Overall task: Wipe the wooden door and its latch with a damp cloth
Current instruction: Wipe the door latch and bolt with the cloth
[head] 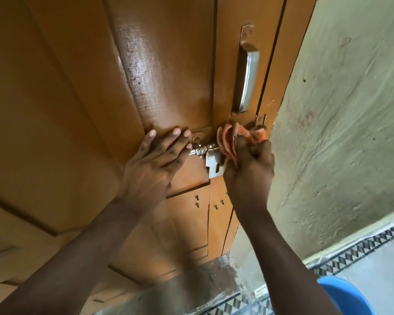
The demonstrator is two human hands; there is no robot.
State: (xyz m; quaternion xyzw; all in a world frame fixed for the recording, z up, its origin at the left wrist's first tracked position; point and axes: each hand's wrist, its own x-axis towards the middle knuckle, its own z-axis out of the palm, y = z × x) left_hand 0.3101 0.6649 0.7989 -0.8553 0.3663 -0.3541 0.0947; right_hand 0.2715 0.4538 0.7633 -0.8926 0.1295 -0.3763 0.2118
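orange-brown wooden door point(77, 110) takes the flat, spread left hand point(155, 160) beside the steel latch point(208, 153) as the right hand point(248, 171), clenched on a damp orange cloth point(231, 139), rubs the bolt, where folds could snag on the hasp near the plastered wall point(339, 110).

A rough, pale green plastered wall point(341, 123) rises right of the hands. Below them lies grey floor point(373, 267) edged by patterned tile border point(359, 246), with 1 blue tub point(344, 294) nearby.
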